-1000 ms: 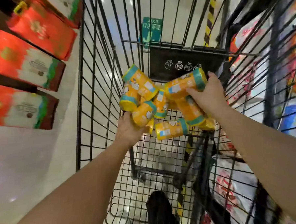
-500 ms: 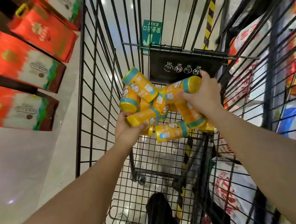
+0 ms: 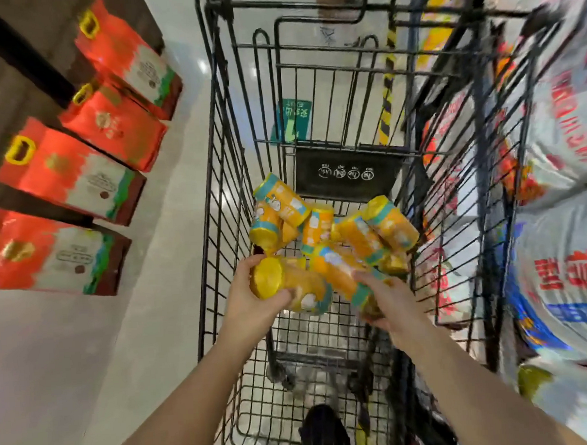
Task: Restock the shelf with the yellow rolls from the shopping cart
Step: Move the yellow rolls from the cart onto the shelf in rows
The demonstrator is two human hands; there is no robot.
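Several yellow rolls point(image 3: 323, 231) lie heaped crosswise on the wire floor of the shopping cart point(image 3: 222, 192), at the far end below the black flap point(image 3: 347, 175); the shelf to be restocked cannot be identified in view. Left hand point(image 3: 252, 306), at seven o'clock of the heap, grips one roll point(image 3: 302, 286) near its yellow end cap, thumb underneath and fingers curled over the top; right hand point(image 3: 395, 305), at five o'clock of the heap, wraps its fingers round a second roll point(image 3: 342, 274) at the teal band; motion blur hides how firmly that grip closes. Red bags point(image 3: 72, 176) stand at nine o'clock of the cart; printed sacks point(image 3: 560, 140) are stacked at three o'clock.

Handling, as judged: each roll appears light, since one hand spans it easily; the barrel looks stiff enough to keep its round form, yet probably dents under a hard squeeze; the glossy wrap is likely slippery. Take hold round the middle of the barrel, fingers opposite thumb; avoid the end caps, where the grip has little purchase. Lift from the top of the heap first; lower rolls are pinned by those across them and may tumble when pulled.
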